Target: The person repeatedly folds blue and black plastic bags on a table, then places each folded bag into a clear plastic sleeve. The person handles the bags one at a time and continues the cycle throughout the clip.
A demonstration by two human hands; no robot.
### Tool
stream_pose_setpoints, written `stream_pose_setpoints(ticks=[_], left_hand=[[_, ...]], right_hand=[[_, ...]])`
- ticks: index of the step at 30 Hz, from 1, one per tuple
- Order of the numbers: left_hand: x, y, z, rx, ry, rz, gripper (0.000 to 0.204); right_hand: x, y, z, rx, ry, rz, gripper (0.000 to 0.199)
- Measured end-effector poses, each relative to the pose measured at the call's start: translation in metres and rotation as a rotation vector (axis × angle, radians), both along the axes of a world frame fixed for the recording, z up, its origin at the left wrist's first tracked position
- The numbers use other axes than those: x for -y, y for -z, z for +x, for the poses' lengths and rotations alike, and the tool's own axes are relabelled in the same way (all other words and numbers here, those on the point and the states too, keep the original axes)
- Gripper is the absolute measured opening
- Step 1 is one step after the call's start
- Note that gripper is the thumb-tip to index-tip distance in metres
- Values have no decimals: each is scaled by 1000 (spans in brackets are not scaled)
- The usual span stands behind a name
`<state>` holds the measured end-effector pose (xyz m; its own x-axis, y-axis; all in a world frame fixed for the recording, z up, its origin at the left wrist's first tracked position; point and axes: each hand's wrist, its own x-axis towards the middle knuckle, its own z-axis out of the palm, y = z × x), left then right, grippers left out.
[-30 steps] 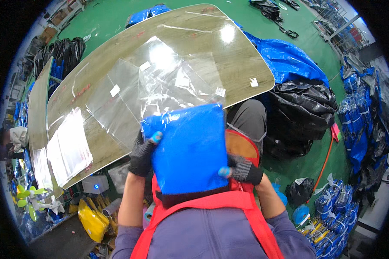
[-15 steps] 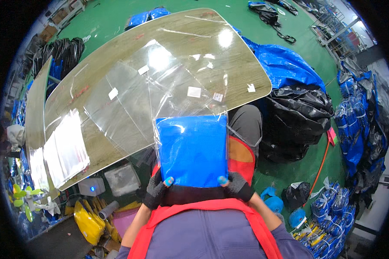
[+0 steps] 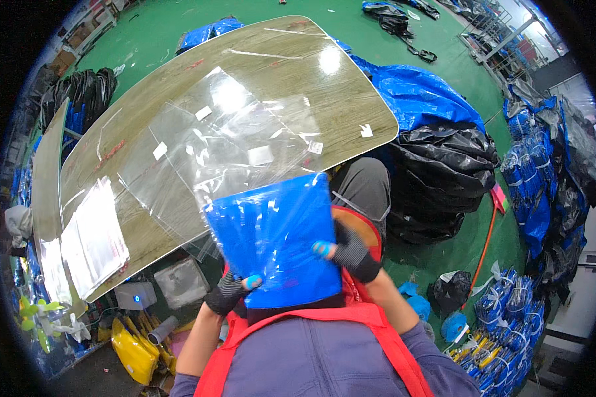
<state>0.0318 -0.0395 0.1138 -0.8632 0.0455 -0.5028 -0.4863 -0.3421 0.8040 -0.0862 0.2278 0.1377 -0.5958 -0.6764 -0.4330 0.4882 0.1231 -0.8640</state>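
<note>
A folded blue tarp lies tilted in front of me, partly inside a clear plastic bag whose far part spreads over the table edge. My left hand, in a black fingertip-free glove, grips the tarp's near left corner with the thumb on top. Along the tarp's right edge, my right hand is closed on it, thumb on the upper face and the other fingers hidden beneath. Blue wrapping shows on both thumbs.
The wood-patterned table carries clear bags and white labels. A stack of shiny clear bags lies at its left end. Black and blue sheeting is heaped at the right, near an orange-handled tool and bundled blue packs.
The tarp has turned and tilted, its far end shifting left. My right hand has moved up along its right edge, and my left hand slightly down and left.
</note>
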Motion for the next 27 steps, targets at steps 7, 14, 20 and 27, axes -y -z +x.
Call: stream_pose_setpoints(ticks=[7, 14, 20, 27], left_hand=[[11, -7, -11, 22, -72, -180, 94], [-1, -9, 5, -52, -286, 134, 93], [5, -13, 7, -232, 231, -82, 96], [-1, -9, 13, -103, 52, 0, 82]], right_hand=[[-2, 5, 19, -17, -148, -49, 90], [6, -22, 17, -6, -24, -127, 94], [9, -15, -1, 23, 300, -276, 93], [8, 3, 1, -65, 204, -72, 74]])
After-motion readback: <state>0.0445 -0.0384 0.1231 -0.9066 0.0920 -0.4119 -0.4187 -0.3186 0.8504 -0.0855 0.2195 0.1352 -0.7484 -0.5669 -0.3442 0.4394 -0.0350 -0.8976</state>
